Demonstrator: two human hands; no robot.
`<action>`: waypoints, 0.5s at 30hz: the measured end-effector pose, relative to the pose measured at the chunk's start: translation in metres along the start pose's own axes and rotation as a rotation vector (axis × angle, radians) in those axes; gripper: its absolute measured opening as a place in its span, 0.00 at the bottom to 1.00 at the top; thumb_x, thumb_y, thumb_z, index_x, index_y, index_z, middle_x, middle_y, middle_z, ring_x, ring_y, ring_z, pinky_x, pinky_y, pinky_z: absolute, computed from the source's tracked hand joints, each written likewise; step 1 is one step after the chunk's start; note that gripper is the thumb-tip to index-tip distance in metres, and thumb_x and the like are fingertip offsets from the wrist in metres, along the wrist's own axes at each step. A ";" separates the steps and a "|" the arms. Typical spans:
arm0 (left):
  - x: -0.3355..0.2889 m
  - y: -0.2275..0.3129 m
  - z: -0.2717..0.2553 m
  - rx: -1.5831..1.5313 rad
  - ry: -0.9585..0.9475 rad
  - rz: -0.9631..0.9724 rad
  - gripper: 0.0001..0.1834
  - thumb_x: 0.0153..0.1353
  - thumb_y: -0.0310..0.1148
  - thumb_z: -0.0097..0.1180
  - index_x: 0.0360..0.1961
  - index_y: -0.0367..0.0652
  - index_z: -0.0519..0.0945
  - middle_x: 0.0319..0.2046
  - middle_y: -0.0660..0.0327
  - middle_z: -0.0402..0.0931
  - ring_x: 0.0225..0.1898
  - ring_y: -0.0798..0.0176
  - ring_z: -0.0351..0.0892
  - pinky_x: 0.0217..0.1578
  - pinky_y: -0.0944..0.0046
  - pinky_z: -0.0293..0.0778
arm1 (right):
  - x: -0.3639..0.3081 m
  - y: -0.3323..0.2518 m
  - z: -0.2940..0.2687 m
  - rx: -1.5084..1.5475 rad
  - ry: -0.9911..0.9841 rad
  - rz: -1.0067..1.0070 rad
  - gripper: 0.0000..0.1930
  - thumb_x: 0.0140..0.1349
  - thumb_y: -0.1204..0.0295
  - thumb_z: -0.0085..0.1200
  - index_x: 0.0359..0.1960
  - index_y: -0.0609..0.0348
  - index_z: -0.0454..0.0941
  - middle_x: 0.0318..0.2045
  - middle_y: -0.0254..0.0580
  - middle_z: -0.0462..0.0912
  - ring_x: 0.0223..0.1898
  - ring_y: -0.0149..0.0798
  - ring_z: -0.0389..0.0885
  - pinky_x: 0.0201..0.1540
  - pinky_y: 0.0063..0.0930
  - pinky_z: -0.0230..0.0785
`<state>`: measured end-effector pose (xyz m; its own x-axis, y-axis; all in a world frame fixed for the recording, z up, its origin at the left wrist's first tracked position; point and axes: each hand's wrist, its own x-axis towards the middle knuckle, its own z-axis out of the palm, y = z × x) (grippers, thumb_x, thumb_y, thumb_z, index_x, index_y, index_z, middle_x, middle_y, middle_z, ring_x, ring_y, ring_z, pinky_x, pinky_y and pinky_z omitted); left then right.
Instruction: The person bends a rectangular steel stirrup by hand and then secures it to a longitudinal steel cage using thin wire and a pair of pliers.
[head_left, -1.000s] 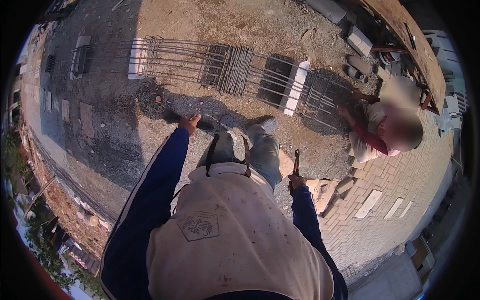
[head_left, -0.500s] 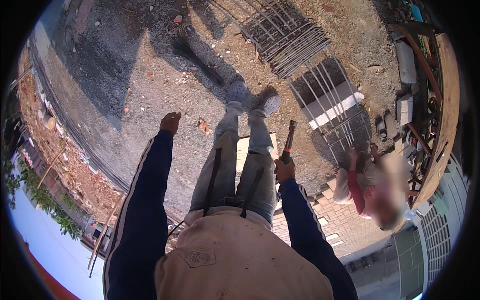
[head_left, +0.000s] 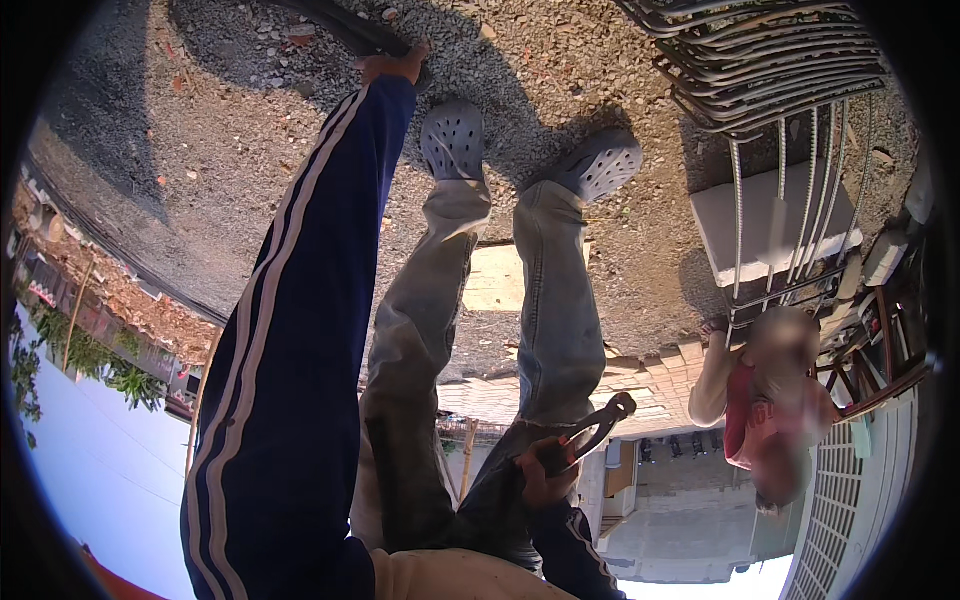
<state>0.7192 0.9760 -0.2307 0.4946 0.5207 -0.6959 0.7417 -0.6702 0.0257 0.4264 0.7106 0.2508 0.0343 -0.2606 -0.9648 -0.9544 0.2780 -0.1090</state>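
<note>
Drawn in over the thigh since the earlier frame, the right hand [head_left: 545, 472] is wrapped around pincers [head_left: 598, 428], their head pointing up and right. Farther out, the left hand [head_left: 395, 66] has reached the near end of a dark bundle [head_left: 345, 25] on sunlit gravel [head_left: 290, 130]; whether its fingers close on it, I cannot tell. Between the legs shows a pale board [head_left: 495, 278]. Off right, a rebar cage [head_left: 770, 75] crosses a pale block [head_left: 745, 225], near a crouching co-worker [head_left: 742, 415]. Paving [head_left: 655, 380] and a white grille [head_left: 835, 510] lie beyond.
</note>
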 end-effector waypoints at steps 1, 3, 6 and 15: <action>-0.005 0.004 0.004 0.035 0.017 -0.001 0.67 0.37 0.66 0.66 0.58 0.11 0.53 0.52 0.38 0.73 0.53 0.44 0.75 0.52 0.57 0.71 | -0.005 -0.001 0.001 0.006 0.025 -0.017 0.09 0.51 0.75 0.57 0.33 0.62 0.73 0.24 0.36 0.77 0.25 0.30 0.78 0.30 0.25 0.72; -0.016 -0.003 -0.027 -0.097 -0.072 0.001 0.57 0.38 0.59 0.67 0.53 0.14 0.61 0.49 0.41 0.75 0.47 0.48 0.78 0.48 0.57 0.73 | -0.001 -0.013 0.015 0.011 0.063 0.035 0.08 0.51 0.76 0.57 0.33 0.63 0.73 0.24 0.36 0.76 0.23 0.30 0.76 0.30 0.24 0.72; -0.060 -0.033 -0.107 -0.513 -0.199 0.105 0.33 0.44 0.46 0.65 0.40 0.23 0.75 0.42 0.48 0.79 0.37 0.56 0.79 0.38 0.56 0.73 | 0.001 0.005 0.017 -0.020 -0.014 -0.034 0.19 0.53 0.76 0.58 0.46 0.66 0.67 0.25 0.37 0.76 0.25 0.29 0.77 0.29 0.24 0.70; -0.340 -0.008 -0.377 -1.075 -0.967 -0.261 0.16 0.56 0.39 0.51 0.40 0.40 0.76 0.32 0.55 0.78 0.46 0.47 0.80 0.47 0.42 0.74 | -0.072 -0.013 0.005 -0.398 0.117 -0.262 0.16 0.56 0.61 0.58 0.37 0.62 0.74 0.23 0.44 0.80 0.25 0.40 0.80 0.31 0.37 0.71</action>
<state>0.7161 1.0036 0.2759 0.1288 -0.2761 -0.9525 0.9473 0.3184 0.0358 0.4379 0.7301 0.3203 0.2765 -0.3833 -0.8813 -0.9582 -0.1795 -0.2226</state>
